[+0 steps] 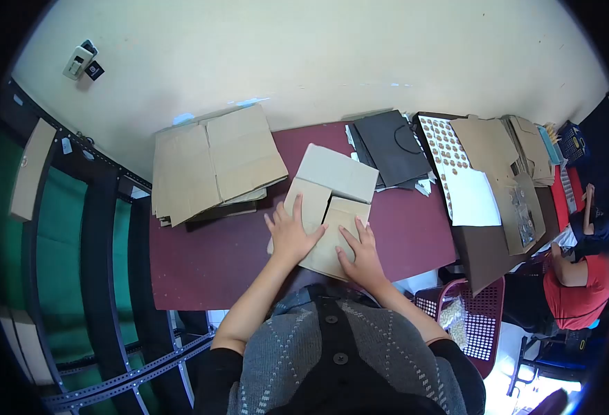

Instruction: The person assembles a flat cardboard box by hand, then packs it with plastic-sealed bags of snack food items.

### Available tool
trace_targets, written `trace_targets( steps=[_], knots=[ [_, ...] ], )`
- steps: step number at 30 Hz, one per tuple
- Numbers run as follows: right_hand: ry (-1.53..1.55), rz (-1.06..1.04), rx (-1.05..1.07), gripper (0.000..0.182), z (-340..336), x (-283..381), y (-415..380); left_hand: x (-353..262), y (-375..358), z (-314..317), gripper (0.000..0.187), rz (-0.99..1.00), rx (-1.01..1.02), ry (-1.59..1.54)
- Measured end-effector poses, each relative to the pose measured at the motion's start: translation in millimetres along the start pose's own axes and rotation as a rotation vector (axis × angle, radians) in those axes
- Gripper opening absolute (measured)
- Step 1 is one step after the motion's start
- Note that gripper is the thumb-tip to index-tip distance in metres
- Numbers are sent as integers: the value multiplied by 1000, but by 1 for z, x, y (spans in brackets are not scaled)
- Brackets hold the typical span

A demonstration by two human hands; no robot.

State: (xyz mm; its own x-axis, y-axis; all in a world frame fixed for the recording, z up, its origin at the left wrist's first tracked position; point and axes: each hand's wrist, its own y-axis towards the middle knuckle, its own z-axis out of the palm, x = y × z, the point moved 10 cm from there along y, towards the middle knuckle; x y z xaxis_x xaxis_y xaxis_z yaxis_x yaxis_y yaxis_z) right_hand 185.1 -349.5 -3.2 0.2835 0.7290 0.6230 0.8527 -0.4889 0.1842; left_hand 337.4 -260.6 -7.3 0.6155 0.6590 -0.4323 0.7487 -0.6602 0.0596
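In the head view a cardboard box point(338, 173) lies on the maroon table point(415, 242) right before me, one flap raised at its far side. Two of its flaps are folded inward, with a dark gap between them. My left hand point(292, 234) rests on the left flap with fingers spread. Flat on the right flap lies my right hand point(362, 256), its fingers apart too. Neither hand grips anything.
A stack of flattened cardboard point(214, 166) sits at the table's left. Black paper bags point(392, 149) lie at the back, beside a sheet of round stickers point(446, 149). A maroon plastic basket point(481, 332) stands below right; a person in a red shirt point(574, 294) is farther right. Metal shelving point(104, 263) is on the left.
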Motion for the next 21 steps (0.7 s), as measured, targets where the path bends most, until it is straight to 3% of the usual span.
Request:
trace_targets(
  steps=[1, 5, 12, 15, 16, 17, 18, 20, 21],
  knots=[
    [41, -7, -27, 42, -3, -4, 0, 0, 10, -1, 96, 3, 14, 7],
    [139, -56, -88, 28, -12, -1, -1, -7, 38, 0, 102, 9, 82, 72],
    [396, -11, -9, 13, -14, 3, 2, -22, 62, 6, 93, 158, -33, 60],
    [310, 28, -83, 10, -45, -19, 25, -16, 63, 17, 87, 189, -64, 30],
    [298, -28, -255, 10, -71, -18, 33, -20, 59, 11, 87, 192, -65, 34],
    [350, 114, -287, 10, -85, -33, 40, -33, 48, 11, 84, 272, -8, 5],
    [169, -69, -402, 11, -103, -38, 46, -47, 35, 10, 82, 349, 50, -25],
    [-40, 47, -405, 27, -126, -46, 59, -67, 16, 17, 79, 443, 142, -37],
    [-3, 108, -350, 30, -121, -67, 65, -78, 5, 21, 75, 518, 154, -18]
  ],
)
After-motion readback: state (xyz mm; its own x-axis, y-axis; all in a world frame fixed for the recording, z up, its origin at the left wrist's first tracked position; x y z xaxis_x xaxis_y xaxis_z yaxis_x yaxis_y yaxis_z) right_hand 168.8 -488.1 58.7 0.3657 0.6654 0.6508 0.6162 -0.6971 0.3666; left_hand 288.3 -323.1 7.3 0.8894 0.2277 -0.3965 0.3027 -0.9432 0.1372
